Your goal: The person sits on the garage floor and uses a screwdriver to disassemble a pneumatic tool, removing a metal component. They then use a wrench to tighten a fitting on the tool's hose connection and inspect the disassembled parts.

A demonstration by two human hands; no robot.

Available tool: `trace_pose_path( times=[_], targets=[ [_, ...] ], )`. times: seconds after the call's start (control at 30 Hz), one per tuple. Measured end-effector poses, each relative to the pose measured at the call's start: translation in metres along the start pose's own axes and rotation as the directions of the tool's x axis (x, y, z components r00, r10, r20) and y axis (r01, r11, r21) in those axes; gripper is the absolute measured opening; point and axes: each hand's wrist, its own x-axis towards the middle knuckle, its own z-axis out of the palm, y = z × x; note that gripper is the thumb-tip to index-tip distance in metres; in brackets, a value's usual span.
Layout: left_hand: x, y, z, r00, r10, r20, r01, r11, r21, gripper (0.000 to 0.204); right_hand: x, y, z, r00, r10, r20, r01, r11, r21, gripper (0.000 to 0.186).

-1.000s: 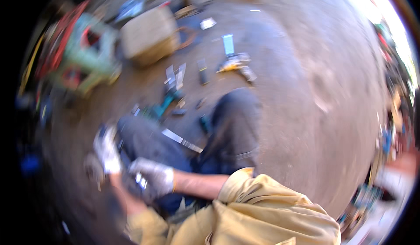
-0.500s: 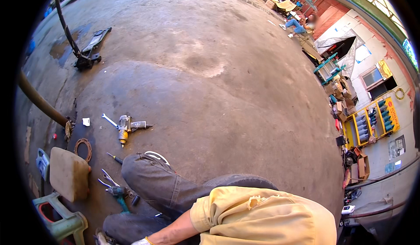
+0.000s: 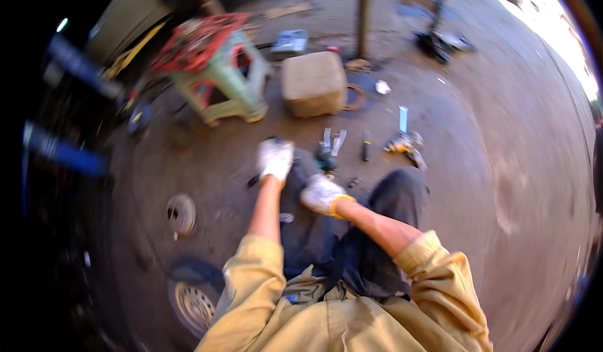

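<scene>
My left hand (image 3: 275, 161), in a white glove, is over my bent left leg. Its fingers look curled around something dark, too blurred to name. My right hand (image 3: 321, 195), gloved in white with a yellow cuff, lies against the inner side of that leg; motion blur hides its fingers. Just beyond the hands, a green power tool (image 3: 325, 159) is on the ground beside pliers (image 3: 339, 142). To the right are a screwdriver (image 3: 366, 146), a yellow and grey impact wrench (image 3: 405, 143) and a spanner (image 3: 402, 118).
A green stool (image 3: 233, 106) with a red, cluttered top stands at the far left, beside a brown padded block (image 3: 312, 83). A round metal part (image 3: 182, 214) and a wheel (image 3: 195, 305) are on my left. A post (image 3: 363, 25) and floor jack (image 3: 433, 44) are farther off.
My view has swung left and down, bringing both hands, the stool's top and the wheel into sight. The person seated at the far right has left the picture.
</scene>
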Motion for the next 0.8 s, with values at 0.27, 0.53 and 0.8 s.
trace_pose_path(
  times=[0.27,0.53,0.8],
  targets=[
    [-0.005,-0.003,0.011,0.960,-0.271,0.066,0.277,0.956,-0.101,0.039,0.001,-0.025,-0.012,0.991,0.066,-0.120,-0.132,0.698,-0.704,0.022],
    [-0.041,-0.018,0.011,0.984,-0.172,-0.050,0.164,0.976,-0.145,0.034,-0.014,0.024,0.048,0.930,-0.190,-0.314,0.019,0.879,-0.476,0.020],
    [-0.043,-0.055,-0.003,0.994,-0.108,-0.017,0.098,0.953,-0.287,0.026,-0.044,0.002,0.066,0.912,0.066,-0.405,0.110,0.912,0.396,0.039]
  ],
)
